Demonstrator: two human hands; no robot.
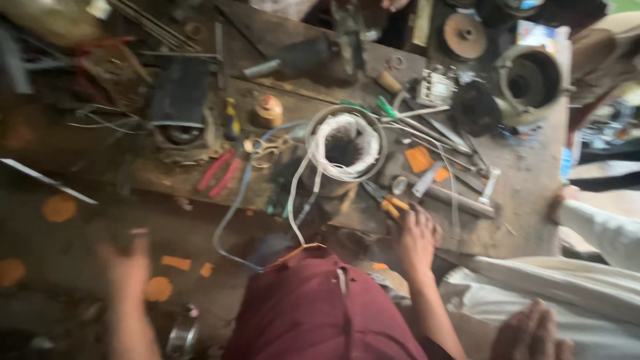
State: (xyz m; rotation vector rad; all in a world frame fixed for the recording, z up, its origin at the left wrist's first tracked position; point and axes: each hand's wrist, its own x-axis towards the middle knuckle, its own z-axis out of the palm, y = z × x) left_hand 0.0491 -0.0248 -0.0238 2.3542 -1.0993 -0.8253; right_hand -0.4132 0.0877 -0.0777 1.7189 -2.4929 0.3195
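Right hand (417,235) curled down over yellow-handled pliers (389,202) at bench edge, grip unclear | left hand (128,263) blurred, off the bench, holding nothing visible, openness cannot be told | stator with white winding (345,148) just beyond right hand | red-handled pliers (221,173) left of it | cluttered wooden workbench (527,193) | another person's white sleeve (603,230) at right.

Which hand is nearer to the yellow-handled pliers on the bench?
Right. The right hand rests on the yellow-handled pliers at the bench edge; the left hand, blurred, is far off to their left, below the bench.
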